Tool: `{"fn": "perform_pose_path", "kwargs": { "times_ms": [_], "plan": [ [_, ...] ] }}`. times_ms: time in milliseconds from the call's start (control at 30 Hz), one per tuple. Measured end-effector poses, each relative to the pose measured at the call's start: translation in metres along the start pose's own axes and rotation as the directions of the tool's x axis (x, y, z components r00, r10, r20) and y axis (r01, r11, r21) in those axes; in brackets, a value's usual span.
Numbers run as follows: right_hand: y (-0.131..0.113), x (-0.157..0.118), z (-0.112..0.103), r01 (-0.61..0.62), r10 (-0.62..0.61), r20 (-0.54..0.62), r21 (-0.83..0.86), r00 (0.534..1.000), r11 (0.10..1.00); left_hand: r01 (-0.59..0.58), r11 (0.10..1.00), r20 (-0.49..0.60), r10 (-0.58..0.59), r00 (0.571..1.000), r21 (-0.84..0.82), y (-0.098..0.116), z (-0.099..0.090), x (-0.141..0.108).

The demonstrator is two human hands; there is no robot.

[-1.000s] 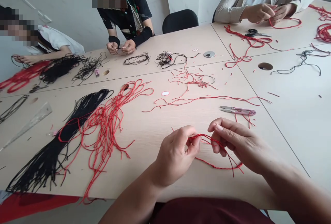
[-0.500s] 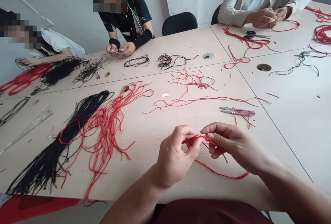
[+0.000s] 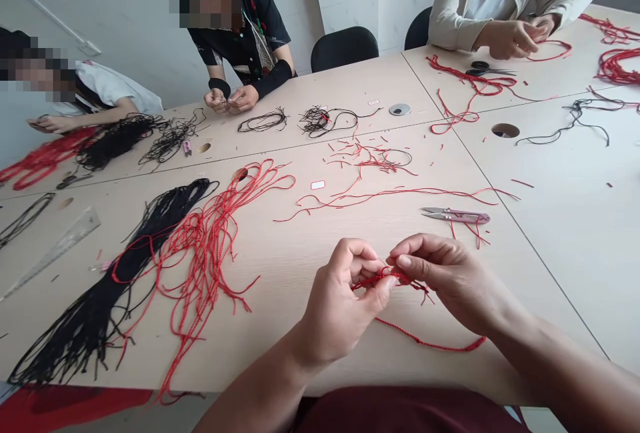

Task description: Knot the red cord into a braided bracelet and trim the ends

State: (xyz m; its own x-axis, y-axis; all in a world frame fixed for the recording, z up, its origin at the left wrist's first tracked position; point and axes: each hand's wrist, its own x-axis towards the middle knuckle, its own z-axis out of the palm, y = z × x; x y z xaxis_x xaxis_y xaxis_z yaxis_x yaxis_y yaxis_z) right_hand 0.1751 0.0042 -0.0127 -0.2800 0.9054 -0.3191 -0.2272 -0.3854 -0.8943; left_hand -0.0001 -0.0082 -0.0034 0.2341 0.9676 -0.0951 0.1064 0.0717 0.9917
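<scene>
A twisted red cord point(image 3: 425, 341) runs between my hands, and one length of it curves over the table below them. My left hand point(image 3: 345, 299) pinches the cord between thumb and fingers, where a small loop shows. Close against it, my right hand point(image 3: 440, 269) is closed too, its thumb and index finger pinching a red strand at the loop. Short red cord ends hang under the right fingers. The exact way the strands cross is partly hidden by my fingertips. Beyond my right hand lie pink-handled thread snips point(image 3: 457, 215).
Left of my hands lie a bundle of red cords point(image 3: 210, 239) and a bundle of black cords point(image 3: 100, 306). A clear ruler point(image 3: 55, 253) is at far left. Red scraps point(image 3: 370, 156) lie ahead. Several people work with cords across the table point(image 3: 280, 326).
My right fingertips have moved in against the left ones, and a small loop now shows in the cord there. The cord ends under my right hand have shifted left.
</scene>
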Motion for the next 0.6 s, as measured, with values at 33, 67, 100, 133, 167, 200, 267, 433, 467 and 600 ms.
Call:
{"fn": "perform_pose_path", "kwargs": {
  "times_ms": [33, 67, 100, 133, 167, 200, 267, 433, 467, 600],
  "plan": [
    [0.0, 0.0, 0.0, 0.004, -0.004, -0.007, 0.007, 1.0, 1.0, 0.03, 0.999, 0.016, -0.03, 0.999, -0.023, 0.001, 0.0, 0.0],
    [0.0, 0.001, 0.001, 0.006, -0.006, -0.012, 0.011, 1.0, 1.0, 0.059, 0.997, 0.026, -0.057, 0.998, -0.051, 0.002, 0.0, 0.0],
    [0.0, 0.001, 0.001, 0.006, -0.005, -0.015, 0.01, 1.0, 1.0, 0.088, 0.993, 0.038, -0.085, 0.996, -0.085, 0.004, 0.0, 0.0],
    [-0.001, 0.001, 0.001, 0.004, -0.004, -0.018, 0.005, 1.0, 1.0, 0.117, 0.986, 0.049, -0.112, 0.993, -0.122, 0.006, -0.001, 0.001],
    [-0.001, 0.001, 0.001, 0.003, -0.003, -0.019, -0.004, 1.0, 1.0, 0.145, 0.977, 0.062, -0.137, 0.989, -0.158, 0.008, -0.001, 0.001],
    [-0.002, 0.001, 0.001, 0.003, -0.003, -0.018, -0.015, 1.0, 1.0, 0.172, 0.967, 0.075, -0.16, 0.984, -0.186, 0.01, -0.001, 0.001],
    [-0.004, 0.0, 0.0, 0.004, -0.004, -0.01, -0.038, 1.0, 0.999, 0.206, 0.954, 0.095, -0.19, 0.977, -0.216, 0.012, -0.002, 0.002],
    [-0.006, -0.002, -0.001, 0.013, -0.011, 0.026, -0.091, 1.0, 0.996, 0.191, 0.962, 0.108, -0.173, 0.979, -0.195, 0.012, -0.001, 0.002],
    [-0.007, -0.002, -0.001, 0.019, -0.016, 0.031, -0.1, 0.999, 0.995, 0.182, 0.964, 0.106, -0.164, 0.981, -0.194, 0.011, -0.001, 0.002],
    [-0.007, -0.003, -0.002, 0.053, -0.047, 0.046, -0.122, 0.998, 0.991, 0.162, 0.965, 0.094, -0.145, 0.985, -0.205, 0.009, -0.002, 0.003]
  ]
}}
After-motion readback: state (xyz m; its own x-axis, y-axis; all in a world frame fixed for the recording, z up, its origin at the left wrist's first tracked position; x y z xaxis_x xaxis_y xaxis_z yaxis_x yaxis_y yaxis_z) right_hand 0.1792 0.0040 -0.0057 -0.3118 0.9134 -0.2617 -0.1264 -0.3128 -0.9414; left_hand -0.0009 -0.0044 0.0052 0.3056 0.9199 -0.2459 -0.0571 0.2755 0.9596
